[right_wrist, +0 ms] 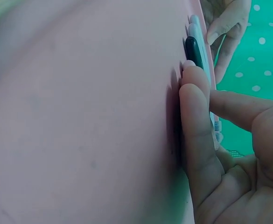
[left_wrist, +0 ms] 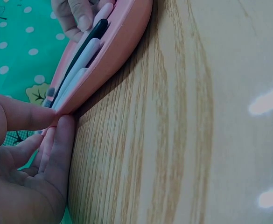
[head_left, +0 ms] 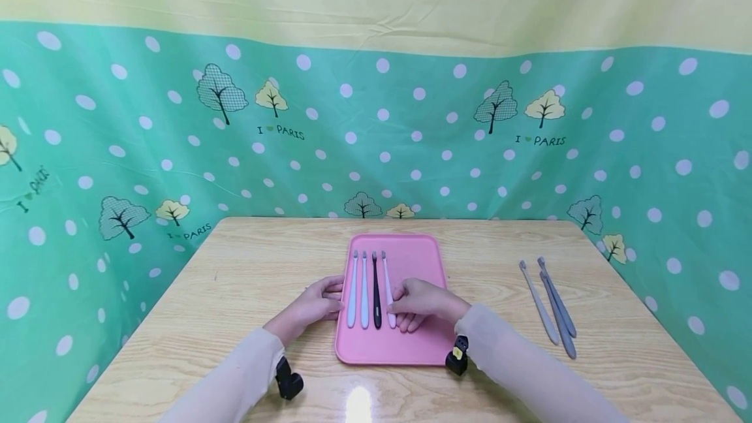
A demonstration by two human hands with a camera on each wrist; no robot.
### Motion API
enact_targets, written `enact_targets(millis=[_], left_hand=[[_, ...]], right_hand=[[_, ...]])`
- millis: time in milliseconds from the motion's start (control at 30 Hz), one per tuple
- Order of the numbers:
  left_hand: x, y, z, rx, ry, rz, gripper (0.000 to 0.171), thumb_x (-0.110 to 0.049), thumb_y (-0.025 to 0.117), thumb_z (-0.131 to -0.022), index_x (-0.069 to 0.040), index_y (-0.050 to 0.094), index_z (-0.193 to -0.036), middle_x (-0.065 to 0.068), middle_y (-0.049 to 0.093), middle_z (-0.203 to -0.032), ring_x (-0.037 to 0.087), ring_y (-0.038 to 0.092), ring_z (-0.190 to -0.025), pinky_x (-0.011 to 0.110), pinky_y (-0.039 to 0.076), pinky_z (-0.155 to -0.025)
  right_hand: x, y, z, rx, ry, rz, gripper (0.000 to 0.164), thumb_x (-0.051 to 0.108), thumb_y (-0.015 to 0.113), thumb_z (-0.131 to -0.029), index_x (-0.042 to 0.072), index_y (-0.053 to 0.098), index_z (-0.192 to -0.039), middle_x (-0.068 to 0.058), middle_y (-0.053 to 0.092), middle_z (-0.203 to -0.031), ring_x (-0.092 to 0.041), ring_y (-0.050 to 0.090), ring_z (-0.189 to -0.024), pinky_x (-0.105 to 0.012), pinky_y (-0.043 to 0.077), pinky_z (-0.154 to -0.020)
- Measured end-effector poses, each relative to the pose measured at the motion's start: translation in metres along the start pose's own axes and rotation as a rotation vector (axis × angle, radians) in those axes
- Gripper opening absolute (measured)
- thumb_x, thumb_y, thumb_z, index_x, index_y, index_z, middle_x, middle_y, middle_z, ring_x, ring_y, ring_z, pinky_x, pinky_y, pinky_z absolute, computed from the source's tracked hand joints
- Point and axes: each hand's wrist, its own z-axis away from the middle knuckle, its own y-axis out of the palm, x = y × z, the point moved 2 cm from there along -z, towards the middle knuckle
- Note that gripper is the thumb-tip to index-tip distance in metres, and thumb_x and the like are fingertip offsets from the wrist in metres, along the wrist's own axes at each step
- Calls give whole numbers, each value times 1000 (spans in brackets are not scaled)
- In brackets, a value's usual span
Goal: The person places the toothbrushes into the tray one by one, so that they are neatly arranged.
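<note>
On the pink tray several toothbrushes lie side by side, heads toward the far end. From the left come two pale blue toothbrushes, a black toothbrush and a pale pink toothbrush. My right hand pinches the pale pink toothbrush by its handle, thumb on one side and fingers on the other, low over the tray. With thumb and fingers my left hand grips the tray's left rim, as the left wrist view also shows. The right hand's fingers hide part of the pink handle.
Three grey-blue toothbrushes lie on the wooden table right of the tray, two of them crossing. A green and yellow polka-dot curtain hangs behind and beside the table.
</note>
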Motion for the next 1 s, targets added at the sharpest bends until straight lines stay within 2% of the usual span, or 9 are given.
enact_targets(millis=[333,600,1000], left_hand=[[2,0,-2,-9,1,-2,67,13,59,-85,7,38,-149,25,47,-135,31,56,-110,41,60,-86],[2,0,-2,6,6,-1,68,11,59,-85,8,36,-149,26,45,-136,31,55,-111,40,60,-86],[3,1,-2,-6,10,3,69,12,60,-84,8,37,-149,26,46,-135,32,55,-110,40,60,-86]], right_hand=[[-3,0,-2,6,-13,-21,33,12,69,-93,-5,49,-113,-19,69,-76,-18,68,-56,-32,62,-53],[-4,1,-2,7,-14,-28,30,11,69,-93,-3,49,-109,-19,68,-75,-19,68,-56,-33,62,-53],[-3,0,-1,11,-18,-33,31,12,71,-92,-3,50,-109,-19,69,-76,-17,67,-55,-31,61,-51]])
